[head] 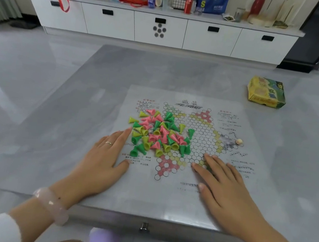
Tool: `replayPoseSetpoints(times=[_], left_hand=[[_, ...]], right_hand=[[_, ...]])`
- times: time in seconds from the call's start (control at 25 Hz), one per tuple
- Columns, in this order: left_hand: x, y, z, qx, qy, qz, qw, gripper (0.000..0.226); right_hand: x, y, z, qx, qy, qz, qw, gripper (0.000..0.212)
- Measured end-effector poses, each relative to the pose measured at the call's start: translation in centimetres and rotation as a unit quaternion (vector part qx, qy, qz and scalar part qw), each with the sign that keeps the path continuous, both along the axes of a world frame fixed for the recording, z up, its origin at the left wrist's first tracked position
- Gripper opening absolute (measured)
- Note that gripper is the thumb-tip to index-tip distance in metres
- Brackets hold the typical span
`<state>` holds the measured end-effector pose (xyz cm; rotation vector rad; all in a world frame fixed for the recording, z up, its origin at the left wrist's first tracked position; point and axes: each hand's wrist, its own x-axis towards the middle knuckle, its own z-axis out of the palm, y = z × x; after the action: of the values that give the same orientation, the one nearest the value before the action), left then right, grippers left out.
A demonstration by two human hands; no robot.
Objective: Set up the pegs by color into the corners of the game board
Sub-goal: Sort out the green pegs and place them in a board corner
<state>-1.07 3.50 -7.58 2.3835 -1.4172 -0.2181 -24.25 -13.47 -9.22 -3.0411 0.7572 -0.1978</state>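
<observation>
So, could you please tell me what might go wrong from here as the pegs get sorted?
1. The pegs lie in one mixed heap, so picking one may scatter others off the game board.
2. The board looks like a thin sheet; the left hand and right hand press it flat, so lifting either may let it shift.

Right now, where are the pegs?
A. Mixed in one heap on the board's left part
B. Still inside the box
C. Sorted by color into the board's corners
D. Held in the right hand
A: the pink, green and yellow pegs lie jumbled in one heap on the left part of the game board, beside the flat left hand.
</observation>
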Motion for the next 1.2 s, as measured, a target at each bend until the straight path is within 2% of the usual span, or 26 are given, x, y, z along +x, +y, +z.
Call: replayPoseSetpoints(times=[0.08, 0.16, 0.28, 0.4, 0.48, 0.56, 0.64, 0.76, 0.84, 1.0, 1.2], left_hand=[[0.0, 0.1, 0.2, 0.001, 0.001, -0.003, 1.0, 0.089], [-0.1, 0.2, 0.2, 0.008, -0.009, -0.014, 1.0, 0.087], [-0.2, 0.0, 0.3, 0.022, -0.01, -0.013, 1.0, 0.077], [-0.3, 0.2, 0.6, 0.017, 0.002, -0.001, 1.0, 0.07], [-0.3, -0.1, 0.9, -0.05, 0.116, 0.058, 0.99, 0.062], [-0.5, -1.6, 1.3, -0.155, 0.278, 0.153, 0.936, 0.055], [-0.6, -3.7, 1.5, -0.205, 0.346, 0.235, 0.885, 0.049], [-1.7, -5.2, 1.6, -0.212, 0.336, 0.272, 0.877, 0.05], [-2.6, -5.4, 1.7, -0.215, 0.314, 0.268, 0.885, 0.049], [-3.5, -6.0, 1.2, -0.187, 0.251, 0.245, 0.918, 0.048], [-4.1, -5.7, 1.1, -0.297, 0.295, 0.222, 0.881, 0.041]], right_hand=[[0.1, -0.3, 0.5, 0.073, -0.03, 0.0, 0.997, 0.066], [0.2, -0.6, 0.9, 0.123, -0.051, -0.018, 0.991, 0.067], [0.3, -0.5, 1.2, 0.116, -0.043, -0.029, 0.992, 0.056], [0.3, -0.1, 1.6, 0.11, -0.039, -0.03, 0.993, 0.055], [0.3, 0.1, 1.8, 0.099, -0.05, -0.034, 0.993, 0.051], [0.0, 0.2, 2.0, 0.092, -0.078, -0.051, 0.991, 0.041], [0.0, 0.2, 2.0, 0.092, -0.111, -0.065, 0.987, 0.037], [0.0, 0.0, 1.8, 0.094, -0.128, -0.104, 0.982, 0.036], [0.0, -0.2, 2.0, 0.104, -0.16, -0.15, 0.97, 0.035], [0.1, -0.6, 2.1, 0.175, -0.229, -0.169, 0.943, 0.039], [0.4, -0.5, 2.9, 0.28, -0.313, -0.222, 0.88, 0.036]])
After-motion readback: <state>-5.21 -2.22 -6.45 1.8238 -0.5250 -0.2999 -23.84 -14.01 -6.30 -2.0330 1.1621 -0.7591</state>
